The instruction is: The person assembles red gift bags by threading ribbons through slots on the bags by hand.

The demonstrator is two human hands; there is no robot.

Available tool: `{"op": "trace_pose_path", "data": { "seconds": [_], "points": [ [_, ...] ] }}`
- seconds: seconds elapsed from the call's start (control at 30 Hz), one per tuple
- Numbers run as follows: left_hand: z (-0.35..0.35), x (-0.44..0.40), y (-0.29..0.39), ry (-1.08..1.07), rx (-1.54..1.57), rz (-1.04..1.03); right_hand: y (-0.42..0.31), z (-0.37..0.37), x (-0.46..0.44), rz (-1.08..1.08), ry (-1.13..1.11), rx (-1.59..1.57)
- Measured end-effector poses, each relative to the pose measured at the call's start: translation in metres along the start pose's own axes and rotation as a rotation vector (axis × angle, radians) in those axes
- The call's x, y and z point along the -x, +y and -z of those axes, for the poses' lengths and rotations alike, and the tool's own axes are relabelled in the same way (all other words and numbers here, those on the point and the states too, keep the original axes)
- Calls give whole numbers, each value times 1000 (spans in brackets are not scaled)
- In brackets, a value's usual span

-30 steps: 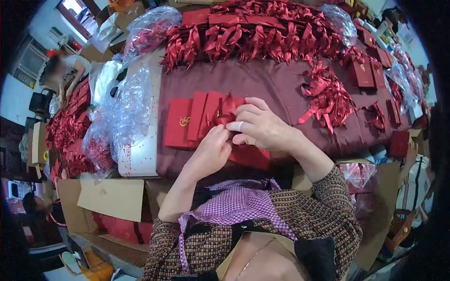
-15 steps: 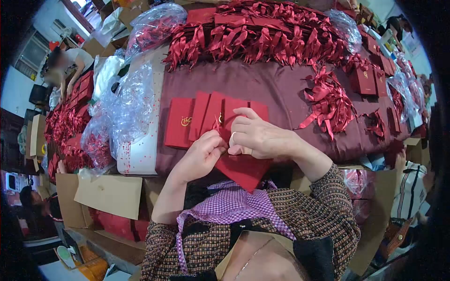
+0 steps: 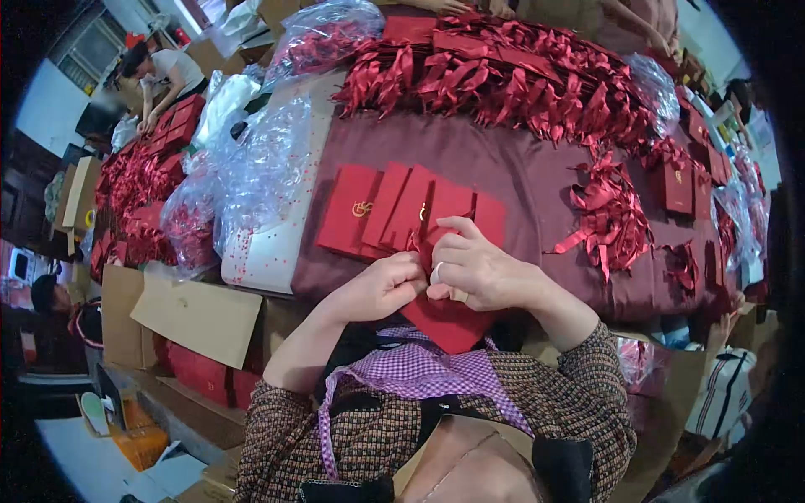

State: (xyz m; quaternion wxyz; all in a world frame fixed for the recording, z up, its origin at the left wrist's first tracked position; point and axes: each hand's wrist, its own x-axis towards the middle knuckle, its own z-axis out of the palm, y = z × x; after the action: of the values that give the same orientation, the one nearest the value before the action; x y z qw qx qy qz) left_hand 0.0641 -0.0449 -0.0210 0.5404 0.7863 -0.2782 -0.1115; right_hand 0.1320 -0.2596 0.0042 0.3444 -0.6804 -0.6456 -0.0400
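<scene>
Red boxes or cards (image 3: 348, 207) with gold emblems lie fanned out on the dark red cloth (image 3: 520, 168). Over their right end my left hand (image 3: 387, 286) pinches a thin piece of red ribbon (image 3: 417, 243) with closed fingertips. My right hand (image 3: 478, 267), with a ring on it, meets the left at the same ribbon, its thumb and fingers bent together. Beneath both hands a red piece (image 3: 450, 325) points down over the table's front edge. The fingertips partly hide the ribbon. A loose pile of red ribbons (image 3: 605, 220) lies to the right.
Rows of ribboned red bags (image 3: 503, 84) line the back. Clear plastic wrap (image 3: 268, 159) rests on a white board (image 3: 260, 267) at left. Open cardboard boxes (image 3: 197, 310) stand at the front. Other people (image 3: 172, 75) are at the left, back and right edges.
The view has shifted, so the table sits further right. The ribbon loop seen over the fanned pieces a second ago is now a narrow strand between my fingertips, and the red piece below hangs lower.
</scene>
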Motion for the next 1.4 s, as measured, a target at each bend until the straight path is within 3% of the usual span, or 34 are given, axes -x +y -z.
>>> {"op": "trace_pose_path", "data": {
  "seconds": [0.13,0.17,0.2,0.23,0.27,0.3,0.37,0.43,0.47,0.53,0.63,0.67,0.7,0.73,0.83,0.97,1.07,1.13,1.2,1.4],
  "points": [
    [1,0,6,149,54,26,1,-1,-3,-6,19,2],
    [3,2,1,257,57,227,0,4,-4,11,-17,-29],
    [14,4,-12,394,191,194,-5,2,-4,12,-6,-40],
    [31,7,-12,532,203,414,-10,1,-3,13,3,-51],
    [40,13,-17,631,356,220,-10,6,-3,0,-5,-20],
    [46,20,-17,647,348,206,-6,12,-2,-35,8,36],
    [42,30,-17,658,350,205,1,24,2,-84,112,121],
    [34,36,-13,742,48,306,10,36,6,-153,138,191],
    [28,44,-5,766,166,320,16,38,12,-226,210,227],
    [29,73,15,595,340,447,29,52,22,-325,164,372],
    [25,126,16,61,531,587,51,66,36,-509,167,292],
    [18,147,9,-113,504,739,62,67,45,-552,144,300],
    [4,174,-2,-117,534,881,69,65,51,-563,155,325],
    [-4,212,-19,-235,442,724,75,62,55,-572,163,350],
    [-30,276,-36,-213,412,1003,80,59,65,-482,314,533],
    [-55,296,-38,-21,420,1294,67,69,91,-665,350,392],
    [-59,294,-40,64,415,1345,39,66,116,-812,221,257],
    [-55,288,-42,93,407,1351,14,57,126,-743,144,280],
    [-51,279,-46,111,405,1341,-3,48,127,-827,-37,291],
    [-44,255,-52,111,385,1303,4,23,129,-753,-121,478]
  ]
}}
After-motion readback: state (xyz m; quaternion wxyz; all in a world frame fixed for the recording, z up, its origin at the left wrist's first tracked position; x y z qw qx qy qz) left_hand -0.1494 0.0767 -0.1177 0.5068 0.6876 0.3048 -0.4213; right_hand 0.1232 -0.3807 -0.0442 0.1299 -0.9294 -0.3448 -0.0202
